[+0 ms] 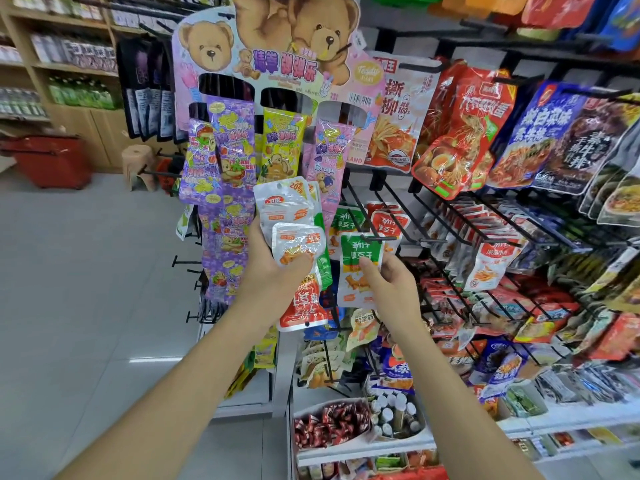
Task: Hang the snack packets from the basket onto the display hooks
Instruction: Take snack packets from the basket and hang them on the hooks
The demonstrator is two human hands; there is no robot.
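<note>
Where pale floor point(86, 271) meets wooden shelves point(78, 69), red basket point(48, 161) sits.

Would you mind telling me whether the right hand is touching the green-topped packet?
Touching. The head view shows the right hand pinching the green-topped packet, with its thumb lying across the packet's front.

I see basket point(48, 161) on floor point(86, 271) far left | rack point(460, 216) right | left hand's point(273, 268) packets point(287, 209) left of right hand's point(391, 285) packet point(355, 251)
</note>
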